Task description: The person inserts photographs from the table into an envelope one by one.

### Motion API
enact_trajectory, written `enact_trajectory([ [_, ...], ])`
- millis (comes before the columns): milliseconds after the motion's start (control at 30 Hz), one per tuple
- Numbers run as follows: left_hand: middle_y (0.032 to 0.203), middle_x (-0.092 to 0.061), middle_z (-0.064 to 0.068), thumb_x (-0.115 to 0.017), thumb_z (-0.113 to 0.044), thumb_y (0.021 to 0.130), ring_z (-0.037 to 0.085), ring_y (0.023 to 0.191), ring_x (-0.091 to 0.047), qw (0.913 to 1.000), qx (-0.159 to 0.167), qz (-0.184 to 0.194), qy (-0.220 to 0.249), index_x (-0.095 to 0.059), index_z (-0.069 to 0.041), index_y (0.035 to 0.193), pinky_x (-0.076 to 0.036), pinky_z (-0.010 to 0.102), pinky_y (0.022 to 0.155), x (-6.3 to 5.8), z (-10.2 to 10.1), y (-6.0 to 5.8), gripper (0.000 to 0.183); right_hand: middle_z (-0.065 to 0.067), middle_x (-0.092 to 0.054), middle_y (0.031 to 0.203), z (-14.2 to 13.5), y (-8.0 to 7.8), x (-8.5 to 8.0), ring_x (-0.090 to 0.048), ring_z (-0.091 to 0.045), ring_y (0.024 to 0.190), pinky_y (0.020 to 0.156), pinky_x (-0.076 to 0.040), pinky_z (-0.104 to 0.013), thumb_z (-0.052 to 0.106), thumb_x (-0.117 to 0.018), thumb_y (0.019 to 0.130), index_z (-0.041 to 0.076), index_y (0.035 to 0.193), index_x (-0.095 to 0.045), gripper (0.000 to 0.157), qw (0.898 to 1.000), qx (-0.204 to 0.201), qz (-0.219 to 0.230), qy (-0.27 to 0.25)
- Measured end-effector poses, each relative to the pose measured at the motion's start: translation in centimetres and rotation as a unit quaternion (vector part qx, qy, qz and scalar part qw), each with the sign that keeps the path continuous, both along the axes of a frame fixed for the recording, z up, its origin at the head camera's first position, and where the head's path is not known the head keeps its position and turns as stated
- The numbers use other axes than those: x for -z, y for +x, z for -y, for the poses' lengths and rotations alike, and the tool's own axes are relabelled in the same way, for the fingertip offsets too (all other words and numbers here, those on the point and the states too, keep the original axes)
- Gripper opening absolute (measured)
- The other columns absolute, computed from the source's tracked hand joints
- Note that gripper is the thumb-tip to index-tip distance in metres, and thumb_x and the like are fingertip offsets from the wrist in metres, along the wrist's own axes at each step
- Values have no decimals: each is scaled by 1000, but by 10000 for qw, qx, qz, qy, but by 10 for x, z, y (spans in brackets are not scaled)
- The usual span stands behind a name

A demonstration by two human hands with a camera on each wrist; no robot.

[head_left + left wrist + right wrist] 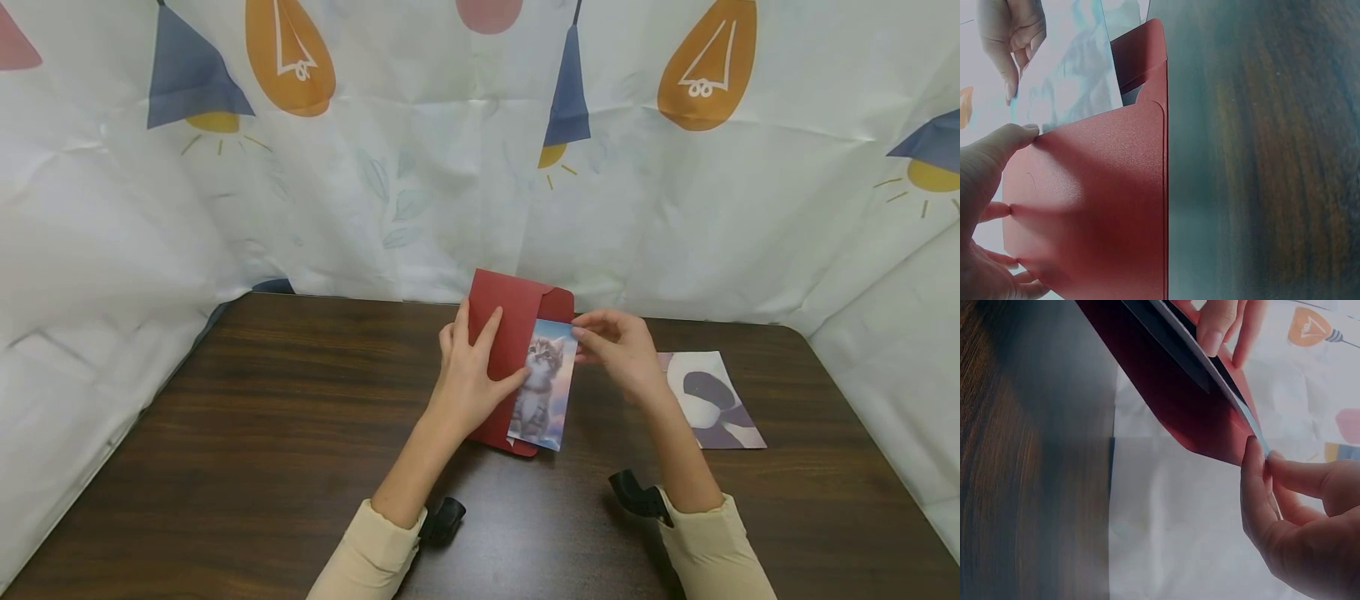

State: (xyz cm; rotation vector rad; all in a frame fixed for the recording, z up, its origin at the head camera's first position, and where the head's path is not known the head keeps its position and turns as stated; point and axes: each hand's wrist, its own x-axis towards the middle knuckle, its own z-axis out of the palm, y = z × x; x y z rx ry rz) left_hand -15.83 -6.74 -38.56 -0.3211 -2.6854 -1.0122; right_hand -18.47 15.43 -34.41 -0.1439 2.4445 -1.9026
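Note:
A red envelope (510,304) is held tilted up near the table's back edge, its flap open on the right side. My left hand (468,379) grips the envelope, the thumb on its front close to the opening. From that opening sticks a card with a kitten picture (551,392); its left part is hidden by the envelope. My right hand (626,354) pinches the card's upper right corner between thumb and fingers. In the right wrist view the card's thin edge (1235,403) stands between the envelope's front and its dark red flap (1197,428).
A second picture (708,396), purple, white and grey, lies on the dark wooden table (247,467) right of the envelope, partly behind my right forearm. A white printed curtain (420,200) hangs behind the table. Black camera mounts (444,521) sit on both wrists.

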Motion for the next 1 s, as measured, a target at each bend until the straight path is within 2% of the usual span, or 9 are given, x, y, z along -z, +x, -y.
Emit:
enact_trajectory([
  [133, 172, -15, 25, -87, -30, 87, 44, 147, -27, 10000, -1, -2, 6, -42, -9, 162, -56, 55, 103, -1, 0, 0, 89, -11, -70, 99, 2, 0, 1, -66, -14, 78, 76, -63, -25, 2, -67, 102, -14, 120, -66, 25, 9999, 71, -73, 41],
  [333, 172, -15, 25, -86, -30, 88, 45, 147, -27, 10000, -7, 4, 13, -42, -10, 162, -56, 56, 103, -2, 1, 1, 89, -7, -74, 95, 3, -1, 4, -70, -20, 79, 78, -62, -24, 5, -68, 102, -11, 117, -71, 22, 9986, 304, -189, 379],
  [633, 173, -13, 25, -87, -30, 87, 45, 148, -26, 10000, -4, 56, 57, -41, -10, 162, -56, 56, 103, -3, 0, 2, 91, -10, -74, 95, 4, 0, 3, -70, -6, 71, 76, -61, -19, 2, -69, 101, -15, 117, -70, 24, 9996, 234, -164, 78],
  [1000, 174, -12, 23, -88, -30, 87, 44, 149, -26, 10000, 15, 79, 54, -40, -11, 163, -56, 56, 103, -2, -1, 2, 92, -17, -73, 98, 5, 2, 3, -71, -5, 72, 77, -61, -19, 5, -69, 102, -14, 118, -71, 25, 9995, 170, -248, 125],
])
